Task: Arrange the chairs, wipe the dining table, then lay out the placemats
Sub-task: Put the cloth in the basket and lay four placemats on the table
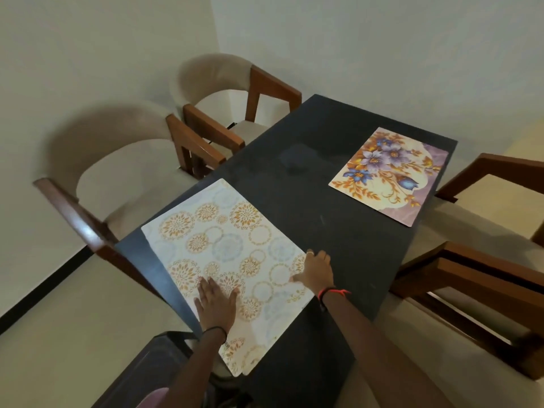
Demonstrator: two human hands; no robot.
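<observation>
A dark dining table fills the middle of the view. A white placemat with gold and pale blue circles lies on its near left part, and its near corner hangs over the table edge. My left hand rests flat on that mat, fingers spread. My right hand presses on the mat's right edge with fingers apart. A second placemat with purple flowers lies flat at the far right of the table.
Two beige cushioned chairs with brown wooden arms stand along the table's left side. Two more wooden-armed chairs stand on the right. Walls close in behind and to the left. A dark object sits low near me.
</observation>
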